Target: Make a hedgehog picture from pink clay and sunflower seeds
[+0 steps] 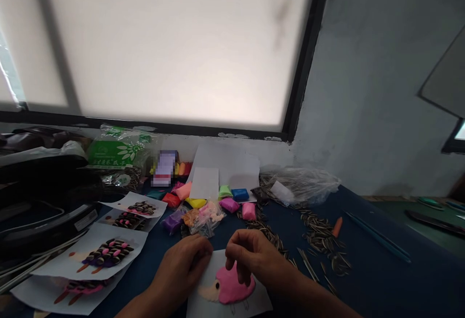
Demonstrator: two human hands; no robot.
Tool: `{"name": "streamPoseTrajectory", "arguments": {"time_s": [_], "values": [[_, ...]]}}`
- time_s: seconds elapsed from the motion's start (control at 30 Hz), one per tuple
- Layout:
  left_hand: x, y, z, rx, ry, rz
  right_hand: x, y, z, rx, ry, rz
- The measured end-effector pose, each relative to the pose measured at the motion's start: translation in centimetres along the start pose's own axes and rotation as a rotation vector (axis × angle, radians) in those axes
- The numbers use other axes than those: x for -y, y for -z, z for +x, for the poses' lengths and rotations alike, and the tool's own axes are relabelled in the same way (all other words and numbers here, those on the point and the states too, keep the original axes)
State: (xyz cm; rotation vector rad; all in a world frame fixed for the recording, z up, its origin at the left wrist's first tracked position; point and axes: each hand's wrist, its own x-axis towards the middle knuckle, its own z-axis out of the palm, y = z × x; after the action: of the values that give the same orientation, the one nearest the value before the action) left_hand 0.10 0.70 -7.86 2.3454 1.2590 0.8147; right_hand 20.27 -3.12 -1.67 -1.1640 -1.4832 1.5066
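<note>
A sheet of white paper [203, 306] lies in front of me with a hedgehog picture on it. Its body is pink clay [227, 291], its snout is beige clay [209, 293] with a black eye, and its legs are drawn lines. My left hand [183, 264] rests at the sheet's upper left edge, fingers curled and pressed together. Over the pink clay hovers my right hand [250, 255], its thumb and fingers closed in a pinch. Whatever either hand may hold is hidden or too small to see.
Finished hedgehog pictures [109, 255] overlap at left. Colourful clay packets [228, 205] lie behind my hands. Sunflower seeds [319, 233] are strewn at right beside an orange stick [337, 227] and blue sticks [378, 235]. A green seed bag [112, 151] stands below the window.
</note>
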Motion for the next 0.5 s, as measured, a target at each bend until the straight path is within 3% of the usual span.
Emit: {"name": "streamPoseTrajectory", "arguments": {"time_s": [0.5], "values": [[-1.2, 0.5, 0.1, 0.005, 0.063, -0.024, -0.2, 0.1, 0.1, -0.01, 0.029, -0.038]]}}
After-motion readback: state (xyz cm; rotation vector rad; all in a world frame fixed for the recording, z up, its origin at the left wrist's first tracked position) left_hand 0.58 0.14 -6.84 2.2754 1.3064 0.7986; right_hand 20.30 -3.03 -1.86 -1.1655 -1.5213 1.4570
